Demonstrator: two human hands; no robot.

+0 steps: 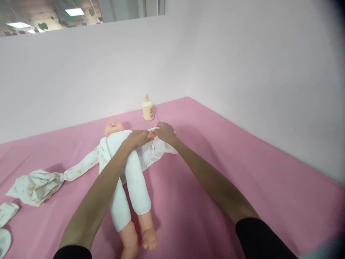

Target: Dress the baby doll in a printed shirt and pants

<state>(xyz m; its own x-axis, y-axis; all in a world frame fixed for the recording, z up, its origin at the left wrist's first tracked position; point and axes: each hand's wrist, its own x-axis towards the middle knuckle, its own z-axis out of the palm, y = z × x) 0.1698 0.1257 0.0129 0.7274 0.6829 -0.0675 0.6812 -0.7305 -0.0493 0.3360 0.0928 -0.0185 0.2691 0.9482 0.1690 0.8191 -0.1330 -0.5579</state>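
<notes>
A baby doll (126, 169) with a white cloth body lies on its back on the pink surface (215, 172), head toward the wall. It rests on an opened white garment (157, 149). My left hand (138, 138) grips the doll's arm near its small hand. My right hand (165, 132) holds the garment's sleeve at the doll's hand. The two hands nearly touch.
A cream lotion bottle (148, 109) stands near the wall behind the doll. A printed cloth (37, 185) lies crumpled to the left, joined to a long strip under the doll. Small white pieces (7, 216) sit at the left edge. White walls meet at the corner.
</notes>
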